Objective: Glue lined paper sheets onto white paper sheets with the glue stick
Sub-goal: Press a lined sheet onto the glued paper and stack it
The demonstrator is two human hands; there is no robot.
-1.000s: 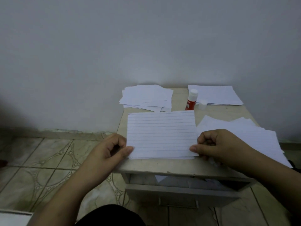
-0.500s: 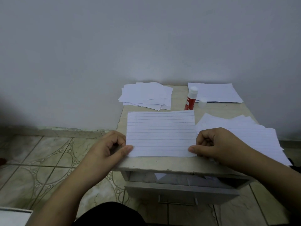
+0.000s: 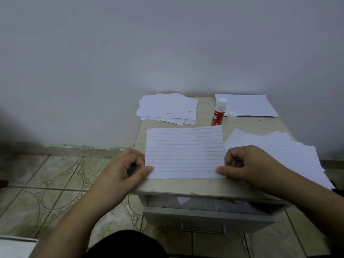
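I have the lined sheet flat at the middle of the bench, with my left hand pinching its near-left corner and my right hand pinching its near-right corner, each with the thumb on top and the other fingers curled beside or under the edge. So both grips are closed on the lined sheet. I cannot tell whether a white sheet lies beneath it; only a thin pale edge shows along the far side.

The glue stick stands upright at 12 o'clock from the sheet, just beyond its far edge, with its loose cap just to its right. If I push the sheet forward while squaring it, I judge that the far edge could knock the stick over. Uneven pressure from my two thumbs could also skew the sheet, and if the glue is already on, it would set crooked or wrinkled.

Room is tight. The sheet's near edge sits close to the bench's front lip, above an open drawer, so a backward pull could drag the paper off. At 3 o'clock a fan of loose sheets lies under my right wrist and overhangs the bench's right edge. A white stack lies at 11 o'clock and another pile at 1 o'clock. The only bare strip is between those piles.
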